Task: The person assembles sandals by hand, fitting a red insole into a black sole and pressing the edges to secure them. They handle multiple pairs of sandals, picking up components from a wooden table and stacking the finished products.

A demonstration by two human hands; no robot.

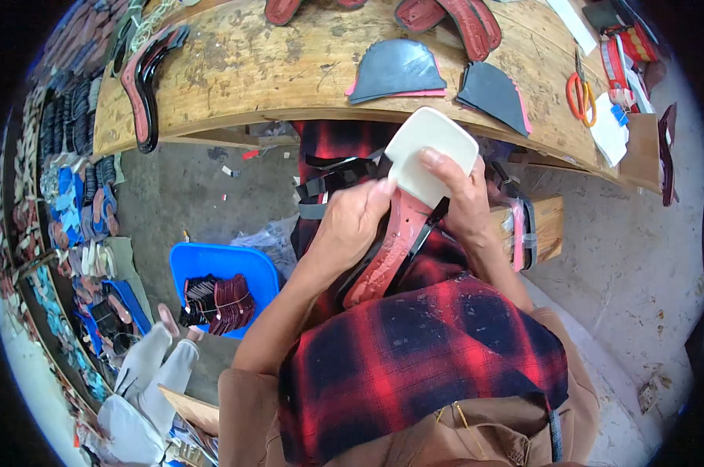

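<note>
Over my lap is a shoe part with a long pink sole piece (pixel 383 261) and glossy black strips along its sides. At its far end sits a flat white rounded-square piece (pixel 420 144). My left hand (pixel 356 222) is closed, thumb and fingers pinching a black strip beside the white piece. From the right, my right hand (pixel 461 191) grips the white piece, its thumb lying on top. The fingers beneath are hidden. Red-and-black checked cloth (pixel 414 342) covers my lap under the work.
The wooden table (pixel 251 70) ahead holds dark curved pieces (pixel 399 70), pink-and-black shoe parts (pixel 143 93) and orange-handled scissors (pixel 581 97). A blue bin (pixel 224 253) with stacked dark pieces stands on the left. Shelves of shoe parts (pixel 64 194) and a person's legs (pixel 161 370) are farther left.
</note>
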